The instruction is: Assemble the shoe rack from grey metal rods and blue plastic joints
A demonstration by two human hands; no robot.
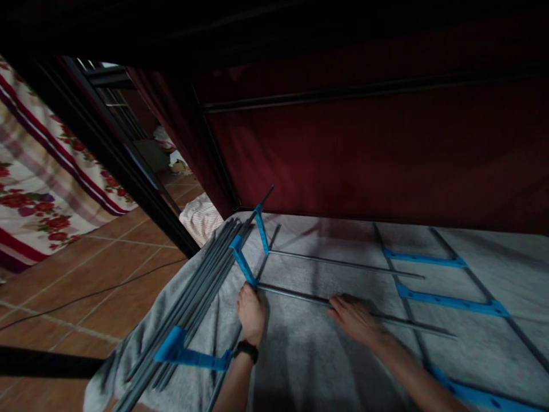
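My left hand (pixel 251 312), with a black band on its wrist, closes round the lower end of a blue plastic bracket (pixel 243 264), where grey metal tubes meet; the exact grip is partly hidden. My right hand (pixel 354 319) is shut on a long grey tube (pixel 295 294) that runs rightward from that joint. Farther back, a second blue bracket (pixel 262 230) carries another rightward tube (pixel 343 263). Nearer me, a third blue bracket (pixel 193 356) stands left of my left wrist, on the same side frame.
Several loose grey tubes (pixel 201 286) lie bundled at the left on the grey blanket (pixel 309 355). A second frame with blue brackets (pixel 454 300) lies at the right. A dark bed post (pixel 141 171) rises on the left, and a dark red curtain (pixel 364 160) hangs behind.
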